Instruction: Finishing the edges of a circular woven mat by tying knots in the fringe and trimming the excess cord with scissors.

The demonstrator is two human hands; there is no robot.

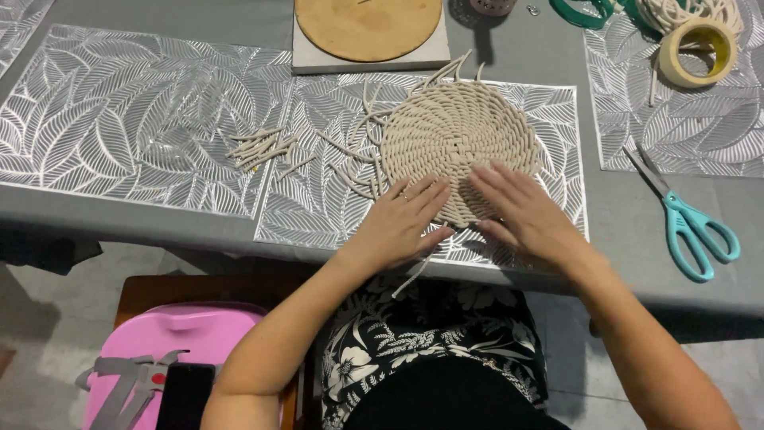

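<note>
A round woven mat of beige cord (pixel 454 135) lies flat on a silver leaf-patterned placemat (pixel 318 199), with loose cord ends sticking out at its top and left rim. My left hand (pixel 402 219) rests on the mat's near left edge, fingers together and a ring on one finger. My right hand (pixel 521 211) lies flat on the near right edge, fingers spread. One cord end (pixel 414 275) hangs off the table between my hands.
Short cut cord pieces (pixel 259 149) lie left of the mat. Teal-handled scissors (pixel 688 223) sit at right, a tape roll (pixel 699 52) and coiled cord at top right, a round wooden board (pixel 366 28) on a grey slab behind. A pink box (pixel 175 350) sits on a stool below.
</note>
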